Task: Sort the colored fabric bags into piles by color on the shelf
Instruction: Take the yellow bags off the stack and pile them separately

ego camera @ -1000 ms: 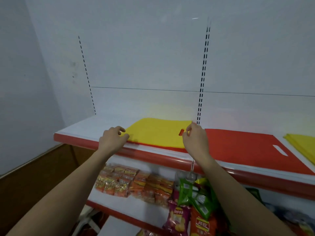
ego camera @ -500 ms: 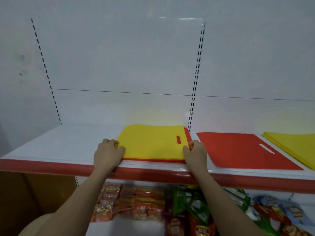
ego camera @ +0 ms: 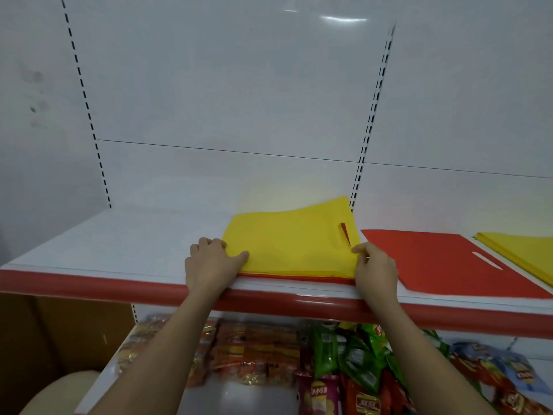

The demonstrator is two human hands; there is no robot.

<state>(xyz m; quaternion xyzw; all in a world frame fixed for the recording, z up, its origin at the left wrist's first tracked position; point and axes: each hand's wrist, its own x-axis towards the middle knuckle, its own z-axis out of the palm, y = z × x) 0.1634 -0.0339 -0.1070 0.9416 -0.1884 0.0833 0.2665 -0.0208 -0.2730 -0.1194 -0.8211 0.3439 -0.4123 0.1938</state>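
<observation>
left hand pinching flat yellow fabric bag | right hand pinching its handle-slot edge

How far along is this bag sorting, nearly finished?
Partly. A red bag and a yellow pile already lie apart on the shelf. The left hand and right hand grip a yellow bag with red beneath it, so that mixed stack remains.

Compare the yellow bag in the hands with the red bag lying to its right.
The yellow bag is gripped by the left hand and right hand; the red bag lies untouched. The yellow bag's far right corner lifts; the red bag lies flat. The yellow bag tops a red layer; the red bag lies on the shelf. Both have slot handles.
</observation>
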